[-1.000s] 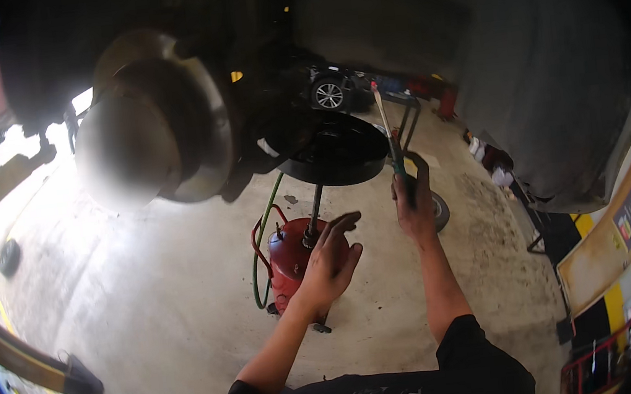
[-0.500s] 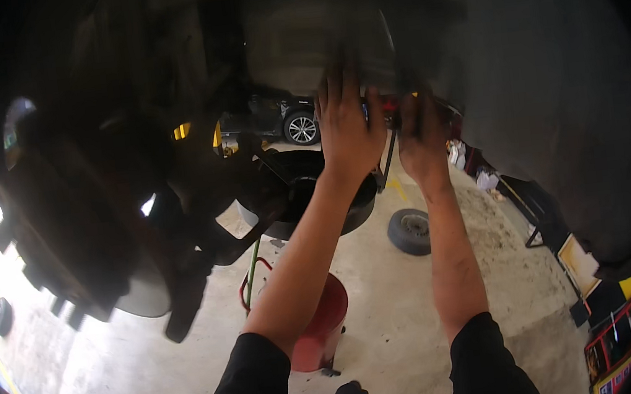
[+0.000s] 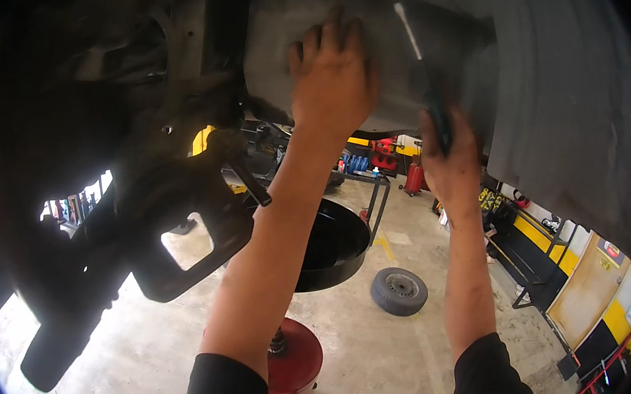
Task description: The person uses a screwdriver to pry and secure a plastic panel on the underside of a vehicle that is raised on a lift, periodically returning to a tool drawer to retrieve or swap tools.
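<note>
- Much of the lower view is pale floor (image 3: 490, 317).
- Raised car (image 3: 566, 94): dark body curving overhead and down the right, with a grey panel (image 3: 396, 85) behind the hands.
- Red tank (image 3: 301, 352): on the floor, partly behind the left forearm (image 3: 266, 271).
- Black pan (image 3: 339, 274): round, above the tank, well below the hands.
- Wheel (image 3: 400, 291): lying on the floor, hub up, right of the pan in view.
- Left hand (image 3: 330, 80): raised before the panel, fingers slightly spread and pointing up; contact cannot be told.
- Right hand (image 3: 451, 156): lower, fingers wrapped round the tool's handle.
- Tool (image 3: 435, 107): in the right hand, dark handle, pale thin shaft pointing up; whether its tip touches the panel is unclear.
</note>
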